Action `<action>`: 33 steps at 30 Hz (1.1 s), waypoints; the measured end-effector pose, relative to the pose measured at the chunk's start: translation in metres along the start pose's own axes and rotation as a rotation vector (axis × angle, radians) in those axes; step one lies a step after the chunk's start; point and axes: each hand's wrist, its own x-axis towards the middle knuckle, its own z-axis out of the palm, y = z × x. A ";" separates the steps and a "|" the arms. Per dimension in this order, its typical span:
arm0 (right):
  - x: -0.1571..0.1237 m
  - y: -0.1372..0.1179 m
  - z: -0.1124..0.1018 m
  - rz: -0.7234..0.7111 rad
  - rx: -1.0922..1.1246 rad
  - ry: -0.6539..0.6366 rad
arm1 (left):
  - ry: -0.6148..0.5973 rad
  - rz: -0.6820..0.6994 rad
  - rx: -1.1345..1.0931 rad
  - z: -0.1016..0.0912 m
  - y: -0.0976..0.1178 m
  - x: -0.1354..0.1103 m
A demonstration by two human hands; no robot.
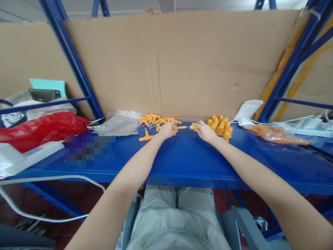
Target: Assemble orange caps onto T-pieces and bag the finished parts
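Observation:
My left hand is closed on a yellow piece whose yellow spiral rod points right. Closed too, my right hand grips a small yellow plastic piece, its left end close to the rod's tip. Whether the two pieces touch I cannot tell. Beside my left hand lies a pile of yellow T-shaped handles with metal spirals among them. One separate T-shaped handle rests nearer the front. Just right of my right hand several knobbed yellow pieces stand in a cluster.
The blue table backs onto a cardboard sheet between blue posts. Left are a clear plastic bag, a red bag and a white cable. An orange item in clear wrap lies right.

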 end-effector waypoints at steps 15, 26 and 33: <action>0.016 0.029 0.035 -0.065 0.630 0.115 | 0.004 0.042 0.010 0.003 -0.002 0.001; 0.011 0.013 0.021 0.287 1.008 0.039 | -0.012 -0.002 -0.063 0.003 -0.001 0.001; 0.006 0.005 0.014 0.329 1.040 -0.023 | -0.084 -0.097 -0.261 0.001 0.001 -0.001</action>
